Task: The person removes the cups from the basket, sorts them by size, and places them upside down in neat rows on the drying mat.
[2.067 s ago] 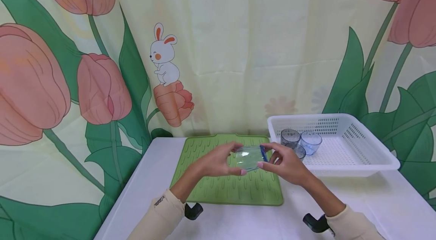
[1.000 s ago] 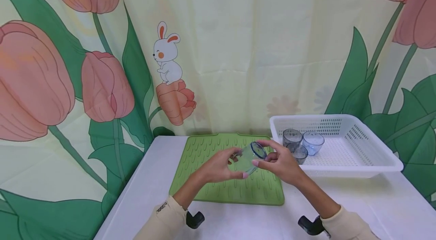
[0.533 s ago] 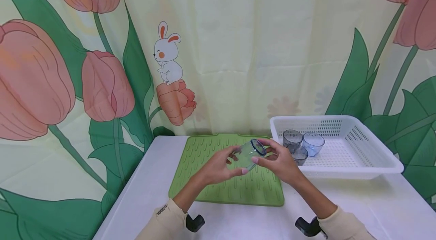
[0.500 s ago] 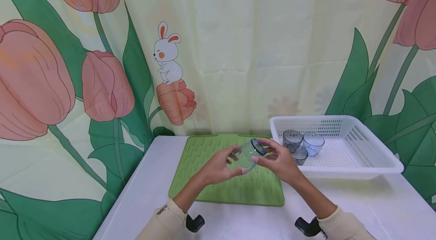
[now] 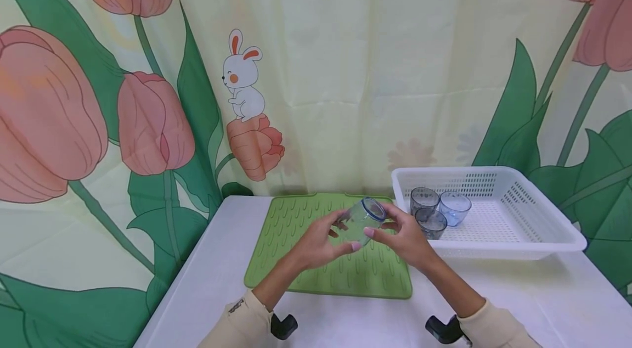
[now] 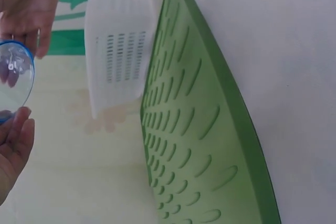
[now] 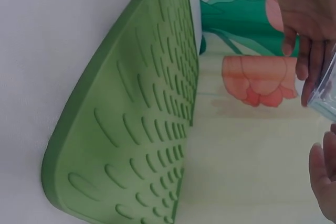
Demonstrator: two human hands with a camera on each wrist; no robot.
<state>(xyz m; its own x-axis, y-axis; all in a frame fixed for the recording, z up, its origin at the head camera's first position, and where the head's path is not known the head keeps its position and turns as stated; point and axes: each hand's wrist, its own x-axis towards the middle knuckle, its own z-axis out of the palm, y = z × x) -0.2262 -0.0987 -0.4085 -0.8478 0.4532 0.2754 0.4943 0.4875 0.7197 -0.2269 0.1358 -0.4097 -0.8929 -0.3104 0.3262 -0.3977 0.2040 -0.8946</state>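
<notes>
Between my two hands, above a green ribbed drying mat [image 5: 296,276], is a clear drinking glass [image 5: 354,223] with a blue rim. It is tilted, its mouth toward the upper right. My left hand [image 5: 320,241] grips its base end, thumb in front and fingers behind. At the rim end my right hand [image 5: 407,235] pinches it between thumb and fingers. The left wrist view catches the round blue-edged mouth of the glass [image 6: 16,77] at its left edge. Its thick base end shows at the edge of the right wrist view, near the left hand [image 7: 310,30].
To the right of the mat stands a white perforated basket [image 5: 533,222]. Inside, at its left, are two grey glasses, one being the front grey glass [image 5: 431,224], and a light blue glass [image 5: 455,208]. A white cloth [image 5: 212,260] covers the table; a printed curtain [image 5: 326,62] hangs behind.
The glass lay nearly level with its rim to the right; it has since tipped up so the mouth faces up and right, and risen slightly. Both hands have kept hold of it.
</notes>
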